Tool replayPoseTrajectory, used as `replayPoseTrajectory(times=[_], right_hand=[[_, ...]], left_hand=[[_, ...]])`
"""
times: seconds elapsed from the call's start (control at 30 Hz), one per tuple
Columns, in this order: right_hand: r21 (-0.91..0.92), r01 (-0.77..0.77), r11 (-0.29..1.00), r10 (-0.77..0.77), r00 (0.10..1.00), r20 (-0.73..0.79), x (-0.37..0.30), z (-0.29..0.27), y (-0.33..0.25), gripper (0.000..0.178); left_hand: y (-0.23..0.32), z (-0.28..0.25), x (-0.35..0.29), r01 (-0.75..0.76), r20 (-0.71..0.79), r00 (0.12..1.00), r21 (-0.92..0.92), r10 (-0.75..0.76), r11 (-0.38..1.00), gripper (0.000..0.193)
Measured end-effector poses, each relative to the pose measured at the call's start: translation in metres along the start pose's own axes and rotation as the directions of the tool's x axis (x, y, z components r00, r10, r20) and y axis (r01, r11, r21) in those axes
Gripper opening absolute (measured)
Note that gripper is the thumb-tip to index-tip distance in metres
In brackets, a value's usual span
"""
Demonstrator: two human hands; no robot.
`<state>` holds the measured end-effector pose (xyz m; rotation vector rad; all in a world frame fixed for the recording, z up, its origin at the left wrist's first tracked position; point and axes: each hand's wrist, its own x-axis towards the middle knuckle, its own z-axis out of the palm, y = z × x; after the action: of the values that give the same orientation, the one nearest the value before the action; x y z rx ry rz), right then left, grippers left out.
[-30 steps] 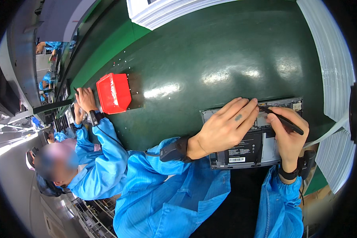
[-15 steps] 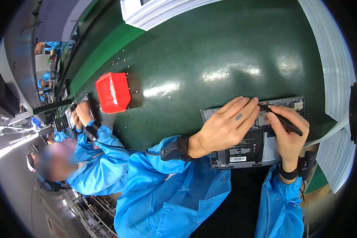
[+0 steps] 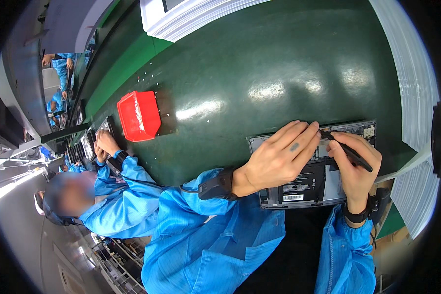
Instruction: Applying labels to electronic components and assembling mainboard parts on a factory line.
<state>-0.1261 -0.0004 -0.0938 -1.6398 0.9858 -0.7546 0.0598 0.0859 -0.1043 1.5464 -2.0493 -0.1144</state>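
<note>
An opened laptop base (image 3: 335, 193), its battery and boards bare, lies at the green table's near edge. My left hand (image 3: 284, 154) is laid across its left and upper part with fingers stretched out, covering some of the inside. Pinched in my right hand (image 3: 355, 164) is a pair of black tweezers (image 3: 350, 153), slanting down to the upper middle of the laptop. The tweezers' tips sit beside my left fingertips; whether they grip a part is too small to tell. The black battery (image 3: 304, 186) shows below my left hand.
A red plastic bin (image 3: 139, 116) with small white bits stands at the left, more bits scattered around it. White stacked trays rise at the back (image 3: 201, 19) and along the right (image 3: 416, 83). At far left, a co-worker in blue (image 3: 117, 206) handles another device.
My hands and the tweezers have hardly moved over the laptop. The co-worker's hands at the left have shifted slightly.
</note>
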Motion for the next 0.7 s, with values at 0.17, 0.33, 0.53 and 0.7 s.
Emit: replayPoseTrajectory(times=[0.17, 0.33, 0.53, 0.7], right_hand=[[0.080, -0.097, 0.992, 0.100, 0.994, -0.035, -0.001, -0.001, -0.001, 0.018], [-0.026, 0.005, 1.000, -0.010, 0.981, -0.194, -0.012, -0.044, 0.006, 0.017], [0.299, -0.097, 0.949, 0.144, 0.980, -0.138, -0.030, -0.075, 0.049, 0.021], [0.611, -0.053, 0.790, 0.145, 0.984, -0.102, -0.016, -0.071, 0.046, 0.026]], left_hand=[[0.000, -0.002, -0.001, 0.027, -0.002, 1.000, -0.029, -0.027, 0.999, 0.036], [-0.005, -0.033, -0.024, 0.354, -0.146, 0.927, 0.033, -0.346, 0.935, 0.038], [0.039, -0.037, -0.090, 0.627, -0.044, 0.769, -0.148, -0.638, 0.765, 0.040], [0.068, -0.036, -0.071, 0.443, 0.093, 0.416, -0.890, -0.904, 0.112, 0.073]])
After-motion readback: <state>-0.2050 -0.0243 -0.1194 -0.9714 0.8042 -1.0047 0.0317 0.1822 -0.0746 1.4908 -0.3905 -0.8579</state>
